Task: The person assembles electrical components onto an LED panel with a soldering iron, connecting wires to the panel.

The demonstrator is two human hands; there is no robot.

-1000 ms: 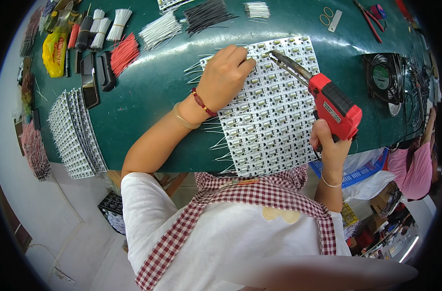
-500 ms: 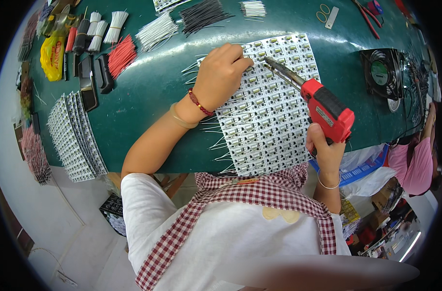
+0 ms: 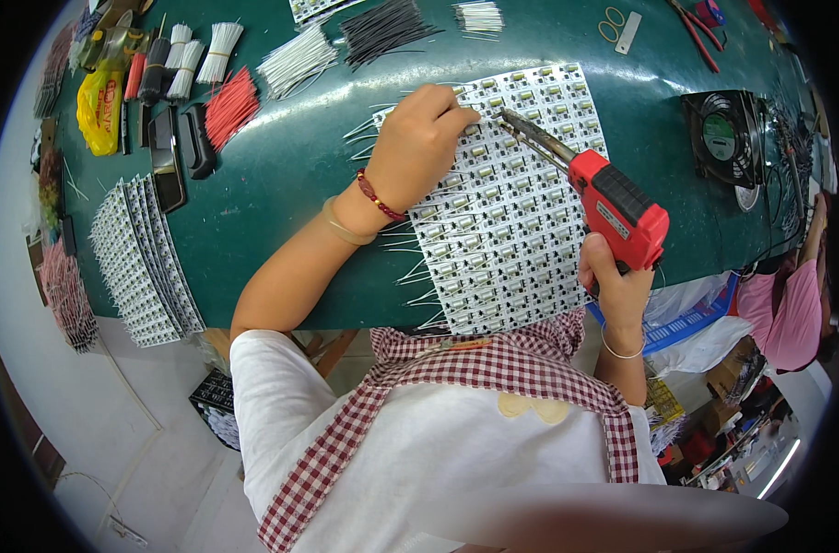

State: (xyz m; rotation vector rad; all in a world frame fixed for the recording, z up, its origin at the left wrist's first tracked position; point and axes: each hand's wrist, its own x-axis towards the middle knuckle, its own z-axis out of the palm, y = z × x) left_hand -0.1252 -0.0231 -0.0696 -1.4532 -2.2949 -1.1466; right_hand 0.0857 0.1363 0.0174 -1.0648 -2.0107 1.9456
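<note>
A large white circuit board sheet (image 3: 516, 235) with rows of small components lies on the green table in front of me. Thin white wires (image 3: 403, 247) stick out past its left edge. My left hand (image 3: 424, 143) rests over the upper left of the sheet, thumb and fingers pinched together; what they hold is hidden. In my right hand (image 3: 620, 290) is a red and black soldering gun (image 3: 619, 207), gripped by its handle. Its metal tip points up and left to the board, close to the left fingertips. Whether the tip touches the board I cannot tell.
Bundles of red wires (image 3: 230, 109), white wires (image 3: 297, 60) and black wires (image 3: 382, 32) lie farther back. Stacked boards (image 3: 143, 263) sit at the left. A black fan (image 3: 721, 138) and red pliers (image 3: 700, 37) are at the right. Another person in pink (image 3: 780, 313) is beyond.
The soldering gun and my right hand have shifted very slightly left. My left hand stays almost in place, still pinched over the board.
</note>
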